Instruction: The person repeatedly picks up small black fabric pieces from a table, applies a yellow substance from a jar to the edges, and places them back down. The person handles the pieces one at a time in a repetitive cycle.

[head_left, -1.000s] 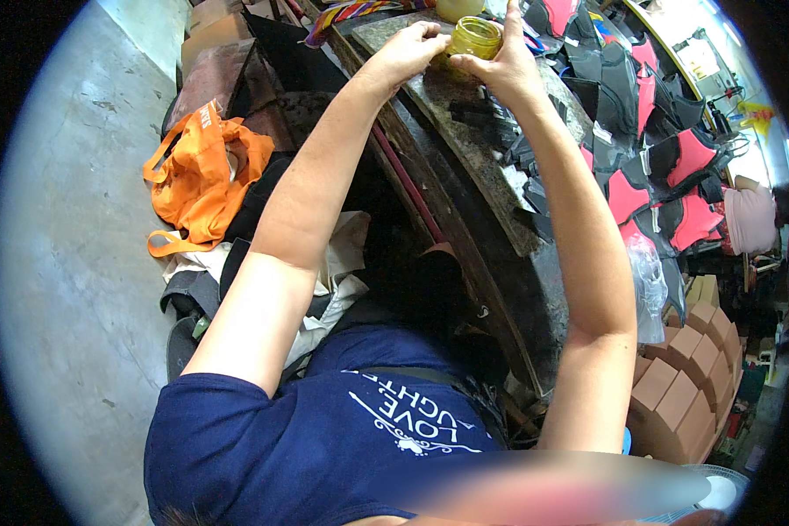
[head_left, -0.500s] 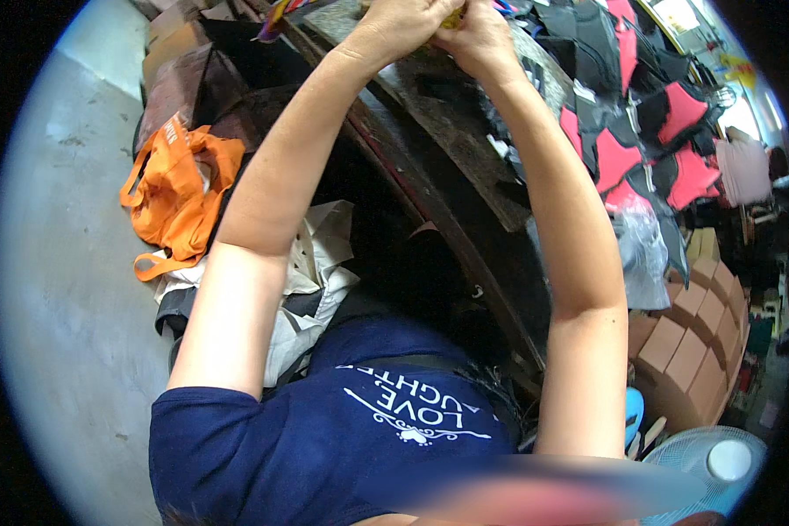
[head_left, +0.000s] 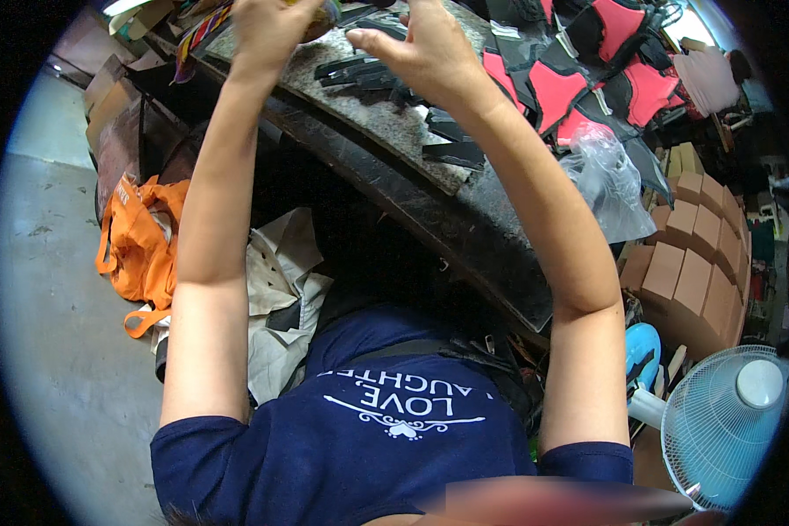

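My left hand is closed round a rounded, yellowish-brown jar at the top edge; part of the jar is cut off. My right hand is held apart from it, to the right, with its thumb stretched out toward the jar. The top edge cuts off its other fingertips. Beneath the hands, several black strips lie on the grey, worn tabletop. A small dark thing shows between the hands, too cropped to name.
Black and pink cut pieces cover the table's right side, beside a clear plastic bag. Brown boxes are stacked at the right, above a blue-white fan. An orange bag hangs at the left. A striped multicoloured cloth lies at the table's far left.
My hands have come apart from their joined hold at the jar. The left has moved left with the jar, the right slightly down and left. The view has shifted too.
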`<state>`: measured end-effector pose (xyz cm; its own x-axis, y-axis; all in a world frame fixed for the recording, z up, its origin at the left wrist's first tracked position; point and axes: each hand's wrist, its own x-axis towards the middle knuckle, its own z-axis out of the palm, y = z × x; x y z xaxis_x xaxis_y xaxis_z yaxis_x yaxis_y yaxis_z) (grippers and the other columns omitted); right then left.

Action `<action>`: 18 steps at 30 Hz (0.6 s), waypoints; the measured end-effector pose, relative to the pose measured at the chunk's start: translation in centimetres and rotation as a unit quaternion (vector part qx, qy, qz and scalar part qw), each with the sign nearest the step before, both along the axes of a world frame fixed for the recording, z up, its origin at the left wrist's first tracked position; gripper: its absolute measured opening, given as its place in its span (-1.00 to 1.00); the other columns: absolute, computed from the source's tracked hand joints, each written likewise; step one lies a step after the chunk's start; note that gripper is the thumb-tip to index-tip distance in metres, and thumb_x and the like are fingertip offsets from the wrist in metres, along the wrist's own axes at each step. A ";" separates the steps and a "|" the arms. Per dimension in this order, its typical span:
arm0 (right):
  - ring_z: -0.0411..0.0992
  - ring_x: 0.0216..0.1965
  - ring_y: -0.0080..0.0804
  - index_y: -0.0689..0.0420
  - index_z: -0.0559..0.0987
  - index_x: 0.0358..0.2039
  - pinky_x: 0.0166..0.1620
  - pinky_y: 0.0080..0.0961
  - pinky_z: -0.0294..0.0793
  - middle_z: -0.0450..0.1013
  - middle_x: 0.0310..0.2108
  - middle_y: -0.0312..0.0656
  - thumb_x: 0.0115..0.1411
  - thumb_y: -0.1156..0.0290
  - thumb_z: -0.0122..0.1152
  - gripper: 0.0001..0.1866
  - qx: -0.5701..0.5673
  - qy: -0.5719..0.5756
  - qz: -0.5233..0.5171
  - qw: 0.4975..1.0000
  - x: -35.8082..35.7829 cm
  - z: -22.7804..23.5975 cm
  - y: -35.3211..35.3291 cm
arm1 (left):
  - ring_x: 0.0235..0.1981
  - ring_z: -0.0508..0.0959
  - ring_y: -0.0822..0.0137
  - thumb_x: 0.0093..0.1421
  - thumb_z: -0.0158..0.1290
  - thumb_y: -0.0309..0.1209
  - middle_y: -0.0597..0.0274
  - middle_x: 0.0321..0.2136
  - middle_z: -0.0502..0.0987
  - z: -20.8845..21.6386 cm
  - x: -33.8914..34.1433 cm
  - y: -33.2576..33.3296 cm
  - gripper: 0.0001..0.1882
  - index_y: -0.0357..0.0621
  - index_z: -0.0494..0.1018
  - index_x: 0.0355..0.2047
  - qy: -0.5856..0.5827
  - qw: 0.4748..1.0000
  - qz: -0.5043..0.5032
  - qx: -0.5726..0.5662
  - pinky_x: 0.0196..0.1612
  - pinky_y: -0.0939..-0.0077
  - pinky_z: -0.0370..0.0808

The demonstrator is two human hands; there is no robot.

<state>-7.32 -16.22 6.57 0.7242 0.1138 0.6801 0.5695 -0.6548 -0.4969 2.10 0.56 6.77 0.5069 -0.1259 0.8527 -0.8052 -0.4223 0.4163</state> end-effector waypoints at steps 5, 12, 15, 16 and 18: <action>0.19 0.38 0.14 0.33 -0.13 0.48 0.38 -0.19 0.25 0.13 0.35 0.38 0.05 0.31 0.52 0.20 0.100 -0.012 0.117 0.988 -4.0 1.1 1.7 | -0.20 0.57 0.44 0.24 0.14 -0.51 0.24 -0.17 0.54 2.4 -6.8 0.8 -0.65 -0.21 0.48 0.05 0.178 0.919 -0.262 -0.235 -0.06 0.54 0.54; 0.51 0.08 -0.05 0.34 -0.08 0.46 0.14 -0.26 0.51 0.33 0.21 0.18 0.02 0.37 0.51 0.16 0.337 0.080 0.157 0.925 -6.3 0.8 2.9 | -0.20 0.59 0.40 0.32 0.03 -0.40 0.15 -0.25 0.58 2.5 -11.2 -0.5 -0.81 -0.24 0.51 -0.15 0.288 0.829 -0.335 -0.343 -0.11 0.51 0.56; 0.45 0.14 -0.25 0.21 0.00 0.48 0.13 -0.39 0.49 0.35 0.19 0.02 0.15 0.26 0.25 -0.04 0.605 0.198 0.292 0.713 -7.5 0.2 3.0 | -0.13 0.58 0.26 0.29 0.07 -0.38 0.06 -0.20 0.54 1.9 -10.4 -1.4 -0.82 -0.24 0.53 -0.21 0.182 0.801 -0.486 -0.300 0.01 0.37 0.54; 0.43 0.16 -0.26 0.16 -0.01 0.49 0.14 -0.40 0.48 0.34 0.20 0.03 0.15 0.27 0.23 -0.04 0.588 0.198 0.501 0.603 -7.4 0.5 2.5 | -0.10 0.57 0.21 0.28 0.08 -0.37 0.03 -0.17 0.53 1.8 -10.1 -1.7 -0.82 -0.23 0.54 -0.22 0.125 0.777 -0.552 -0.275 0.06 0.31 0.52; 0.43 0.16 -0.27 0.09 -0.05 0.50 0.15 -0.40 0.47 0.34 0.21 0.03 0.15 0.26 0.20 -0.03 0.560 0.195 0.562 0.576 -7.8 0.9 1.5 | -0.01 0.54 0.16 0.29 0.06 -0.34 0.01 -0.08 0.50 1.8 -9.8 -1.8 -0.75 -0.24 0.50 -0.11 0.127 0.744 -0.592 -0.281 0.16 0.26 0.46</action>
<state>-15.14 -14.73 7.52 0.7434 0.3073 0.5940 0.0230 0.8759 -0.4820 -7.68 -1.21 8.55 0.4779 -0.2716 0.8354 -0.3390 0.8203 0.4606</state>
